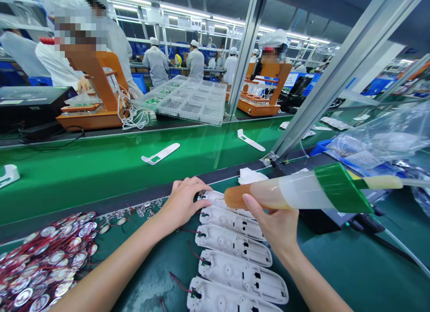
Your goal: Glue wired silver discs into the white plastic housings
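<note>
A glue syringe (302,190) with a green cap and amber contents lies tilted in my right hand (277,224), whose fingers wrap around its barrel. Its tip end points left, over the farthest white plastic shell (215,197) in a column of several. My left hand (184,200) grips the left end of that shell between thumb and fingers; the fingertips are partly hidden. Nearer shells (242,276) lie side by side below, open side up, with thin red wires coming out of their left ends.
A heap of round metal discs with red wires (50,258) covers the left of the bench. Beyond, a green conveyor belt (101,164) carries white covers (161,154). A metal post (336,74) rises at right, near a plastic bag (383,137). Co-workers stand behind orange fixtures (97,88).
</note>
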`<control>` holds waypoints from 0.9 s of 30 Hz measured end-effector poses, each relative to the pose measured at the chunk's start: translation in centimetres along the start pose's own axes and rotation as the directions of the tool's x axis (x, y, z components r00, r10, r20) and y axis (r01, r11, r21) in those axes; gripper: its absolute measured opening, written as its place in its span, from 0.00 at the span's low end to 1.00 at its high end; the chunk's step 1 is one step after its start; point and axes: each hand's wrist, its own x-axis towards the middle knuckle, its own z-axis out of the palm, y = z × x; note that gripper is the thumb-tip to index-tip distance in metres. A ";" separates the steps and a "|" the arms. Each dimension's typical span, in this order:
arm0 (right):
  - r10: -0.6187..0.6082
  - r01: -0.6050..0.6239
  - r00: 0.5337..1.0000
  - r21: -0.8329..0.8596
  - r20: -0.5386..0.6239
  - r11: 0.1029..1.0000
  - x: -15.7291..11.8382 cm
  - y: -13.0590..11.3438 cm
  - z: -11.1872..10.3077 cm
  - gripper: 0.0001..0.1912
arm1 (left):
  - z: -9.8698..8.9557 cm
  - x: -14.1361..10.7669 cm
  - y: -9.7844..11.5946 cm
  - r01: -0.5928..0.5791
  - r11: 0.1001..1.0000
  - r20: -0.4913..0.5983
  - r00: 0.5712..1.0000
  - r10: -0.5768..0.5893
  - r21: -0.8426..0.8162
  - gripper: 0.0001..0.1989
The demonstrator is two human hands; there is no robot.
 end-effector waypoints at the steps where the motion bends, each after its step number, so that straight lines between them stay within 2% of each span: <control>1: 0.013 -0.013 1.000 0.005 0.021 1.000 0.0 0.0 -0.1 0.13 | 0.0 0.0 0.0 0.001 1.000 0.001 1.000 -0.001 0.003 0.12; 4: 0.052 -0.053 0.997 0.013 0.056 0.999 -0.1 0.2 -0.1 0.15 | -0.1 0.0 0.2 0.004 1.000 0.000 1.000 -0.004 0.013 0.12; 8: 0.072 -0.073 0.997 0.030 0.011 0.997 -0.4 0.9 0.1 0.16 | -0.1 0.0 0.3 0.003 1.000 0.001 1.000 -0.003 0.015 0.11; 11: 0.096 -0.097 0.995 0.050 0.021 0.994 -0.6 1.1 0.1 0.15 | -0.1 0.0 0.3 0.005 1.000 0.003 1.000 -0.005 0.012 0.12; 20: 0.119 -0.126 0.988 0.071 0.096 0.990 -0.3 0.0 -0.2 0.13 | -0.2 0.0 0.1 0.013 1.000 0.031 0.999 -0.013 0.007 0.11; 27: 0.130 -0.140 0.988 0.125 0.089 0.982 -0.3 -0.2 0.1 0.11 | -0.2 0.0 0.0 -0.001 1.000 0.030 1.000 0.001 0.003 0.11</control>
